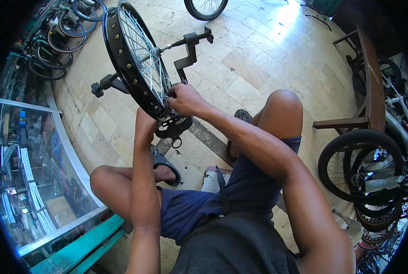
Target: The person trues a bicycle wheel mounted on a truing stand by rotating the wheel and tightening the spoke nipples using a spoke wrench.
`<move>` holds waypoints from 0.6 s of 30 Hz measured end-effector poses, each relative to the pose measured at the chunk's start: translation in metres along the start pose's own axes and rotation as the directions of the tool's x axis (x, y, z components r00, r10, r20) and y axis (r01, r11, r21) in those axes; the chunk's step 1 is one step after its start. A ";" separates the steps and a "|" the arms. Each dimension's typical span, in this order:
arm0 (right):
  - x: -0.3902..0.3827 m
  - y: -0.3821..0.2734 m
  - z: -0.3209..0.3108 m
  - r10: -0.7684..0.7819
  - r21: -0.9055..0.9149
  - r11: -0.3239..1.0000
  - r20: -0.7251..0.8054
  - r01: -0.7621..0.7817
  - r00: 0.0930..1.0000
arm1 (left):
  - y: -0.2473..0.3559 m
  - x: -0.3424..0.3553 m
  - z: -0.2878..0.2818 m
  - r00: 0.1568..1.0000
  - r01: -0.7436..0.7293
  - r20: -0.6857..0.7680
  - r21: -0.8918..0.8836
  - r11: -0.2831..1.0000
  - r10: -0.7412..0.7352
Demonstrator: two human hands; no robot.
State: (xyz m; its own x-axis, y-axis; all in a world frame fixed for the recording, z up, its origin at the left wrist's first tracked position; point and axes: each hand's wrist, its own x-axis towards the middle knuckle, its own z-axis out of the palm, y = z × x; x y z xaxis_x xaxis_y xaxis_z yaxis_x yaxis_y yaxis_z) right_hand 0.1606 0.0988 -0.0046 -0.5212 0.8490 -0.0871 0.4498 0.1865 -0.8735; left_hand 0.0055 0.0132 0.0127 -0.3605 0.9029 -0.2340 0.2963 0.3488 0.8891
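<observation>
In front of me a black bicycle wheel rim (126,64) with silver spokes and no tyre is mounted in a black wheel truing stand (184,63). The stand's arms hold the hub axle on both sides. My right hand (182,99) is closed at the rim's near right side, by the spoke ends; what its fingertips pinch is hidden. My left hand (146,120) is at the lower left of the rim, its fingers mostly hidden behind the rim and the stand's base. A black ring-shaped part (176,143) hangs below the stand.
A glass display case (35,178) with packaged parts stands at left, beside a green bench (83,244). Several tyres (67,36) lie at the far left. On the right are a brown wooden bench (370,82) and bicycles with a large wheel (360,165). Another wheel (206,7) is at the top.
</observation>
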 end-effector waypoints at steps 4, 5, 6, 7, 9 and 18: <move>0.004 0.006 -0.010 -0.078 0.101 0.993 0.121 0.066 0.990 | -0.002 -0.002 -0.004 0.999 0.021 -0.024 -0.068 0.997 -0.023; 0.006 0.009 -0.010 -0.077 0.101 0.993 0.121 0.065 0.990 | -0.004 -0.001 -0.005 0.999 0.022 -0.024 -0.068 0.997 -0.023; 0.008 0.010 -0.010 -0.075 0.087 0.994 0.145 0.063 0.987 | -0.005 0.000 -0.007 1.000 -0.006 -0.007 -0.046 0.999 0.006; 0.010 0.012 -0.009 -0.072 0.074 0.995 0.168 0.061 0.983 | -0.006 0.001 -0.009 0.999 -0.035 0.011 -0.024 0.999 0.035; 0.013 0.015 -0.007 -0.067 0.048 0.997 0.212 0.058 0.975 | -0.008 0.003 -0.012 0.994 -0.095 0.048 0.018 0.995 0.094; 0.007 0.010 0.005 -0.092 -0.059 0.994 0.060 0.096 0.994 | -0.008 0.001 -0.011 0.989 -0.146 0.032 0.051 0.988 0.145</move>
State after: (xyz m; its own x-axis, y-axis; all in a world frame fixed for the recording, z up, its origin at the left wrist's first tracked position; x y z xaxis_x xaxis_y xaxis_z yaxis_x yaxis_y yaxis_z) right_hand 0.1575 0.1041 -0.0160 -0.6034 0.7967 -0.0349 0.4395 0.2957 -0.8482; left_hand -0.0068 0.0083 0.0100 -0.2852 0.9515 -0.1153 0.3905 0.2253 0.8926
